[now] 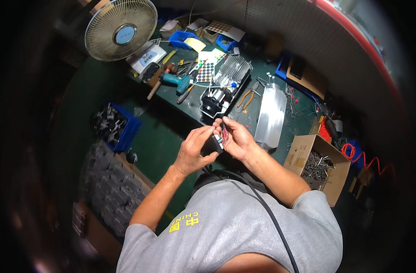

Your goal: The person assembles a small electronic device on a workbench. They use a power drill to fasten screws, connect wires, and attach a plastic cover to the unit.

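Observation:
In front of my body, just off the table's near edge, my two hands are close together. My left hand (195,148) grips a small black block (215,144) with pale ends along one side. My right hand (239,140) has its fingers closed around a bundle of thin coloured wires (224,133), some red, with a black sleeve at the upper end. The wires run down to the block, but fingers hide part of where they meet. Just beyond my hands stands a finned metal housing (233,73) with a round black part (211,105) at its near end.
Right of the housing lie orange-handled pliers (247,99) and a shiny metal cover (271,116). A teal power drill (176,82) lies left of it. A cardboard box of screws (317,166) stands at right, a blue bin (126,129) at left, a fan (121,29) far left.

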Tool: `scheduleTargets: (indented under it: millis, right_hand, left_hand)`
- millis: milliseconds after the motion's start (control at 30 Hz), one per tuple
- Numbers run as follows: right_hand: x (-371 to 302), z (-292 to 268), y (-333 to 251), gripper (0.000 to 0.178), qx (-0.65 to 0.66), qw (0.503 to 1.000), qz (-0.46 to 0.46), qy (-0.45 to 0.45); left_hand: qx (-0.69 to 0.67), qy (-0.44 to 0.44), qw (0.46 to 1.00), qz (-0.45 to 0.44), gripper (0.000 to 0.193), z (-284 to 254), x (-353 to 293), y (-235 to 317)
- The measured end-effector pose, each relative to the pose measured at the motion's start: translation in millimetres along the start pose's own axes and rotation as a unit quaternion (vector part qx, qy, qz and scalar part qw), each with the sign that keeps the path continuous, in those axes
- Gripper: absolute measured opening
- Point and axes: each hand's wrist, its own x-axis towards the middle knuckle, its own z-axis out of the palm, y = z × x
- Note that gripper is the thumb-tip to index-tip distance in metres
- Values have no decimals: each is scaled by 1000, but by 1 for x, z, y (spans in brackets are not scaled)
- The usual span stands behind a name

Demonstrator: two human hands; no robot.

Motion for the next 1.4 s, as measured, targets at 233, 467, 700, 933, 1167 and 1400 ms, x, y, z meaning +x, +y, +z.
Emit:
scheduleTargets:
  millis: [233, 467, 700, 933, 1167, 1400]
  right_hand:
    - [49, 51, 22, 25, -62, 990, -111, 65]
    - [79, 51, 24, 36, -508, 800, -300, 112]
    - [53, 61, -1, 34, -473, 854, -218, 24]
    - [41, 61, -5, 25, -571, 767, -263, 125]
    - [72, 65, 16, 21, -500, 803, -305, 110]
    - [124, 53, -45, 28, -496, 832, -243, 50]
  left_hand:
    - [-121, -30, 992, -26, 77, -47, 24, -75]
    - [-376, -211, 890, -149, 70, -90, 52, -113]
    - [-226, -232, 943, -77, 67, -105, 76, -142]
    - [-76, -150, 982, -88, 63, -88, 95, -141]
    - [26, -56, 989, -131, 65, -66, 103, -147]
    - [-118, -104, 972, -176, 70, -82, 89, -178]
